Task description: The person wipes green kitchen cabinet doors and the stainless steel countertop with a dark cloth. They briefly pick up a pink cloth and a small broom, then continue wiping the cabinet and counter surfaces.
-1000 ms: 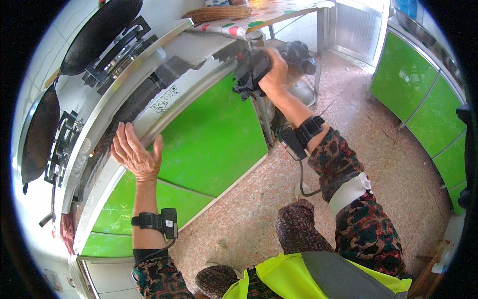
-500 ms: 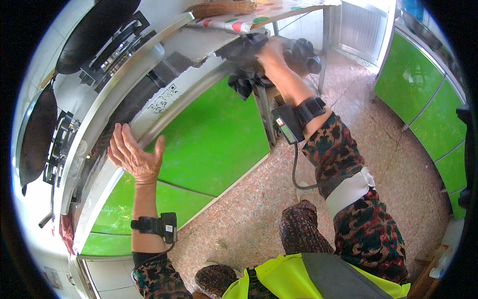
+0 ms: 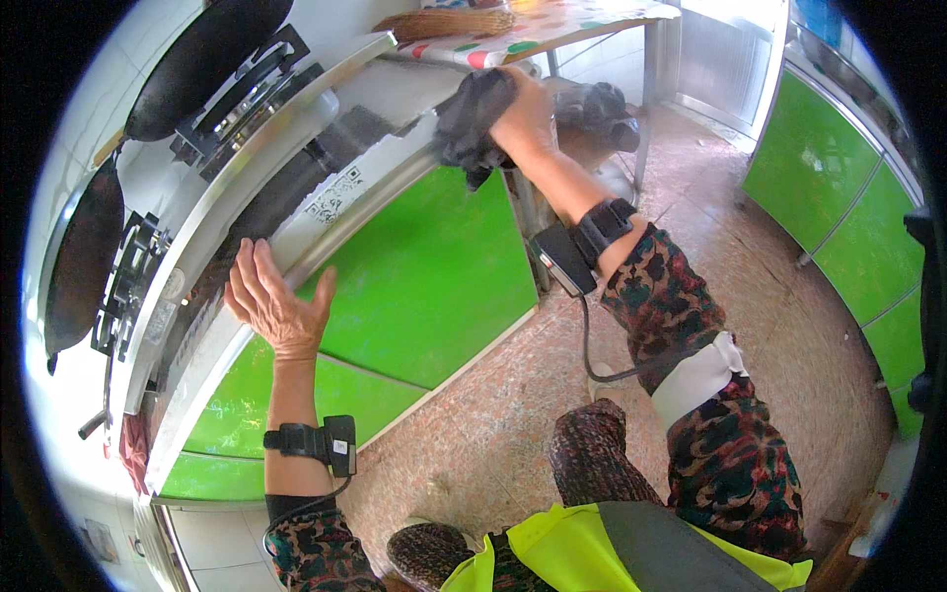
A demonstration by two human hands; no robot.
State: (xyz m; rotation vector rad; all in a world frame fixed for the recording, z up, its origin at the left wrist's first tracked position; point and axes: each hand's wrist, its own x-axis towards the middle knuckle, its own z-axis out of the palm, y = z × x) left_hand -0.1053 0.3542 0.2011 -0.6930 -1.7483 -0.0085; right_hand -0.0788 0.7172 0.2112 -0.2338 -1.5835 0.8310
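Left hand [image 3: 281, 311] is laid, fingers spread, on the pale counter edge [image 3: 385, 170] at nine o'clock. At twelve, over its far end, a crumpled black cloth [image 3: 472, 123] is gripped by the right hand [image 3: 528, 113]; beyond, a spotted tabletop [image 3: 562, 25] is seen.

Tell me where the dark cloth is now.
In the head view, the dark cloth is at upper centre, in the right hand, by the top right corner of the green cabinet door.

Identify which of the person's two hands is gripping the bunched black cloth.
The right hand: its fingers close around the bunched black cloth, whereas the left hand grips nothing, resting spread-fingered on the pale ledge.
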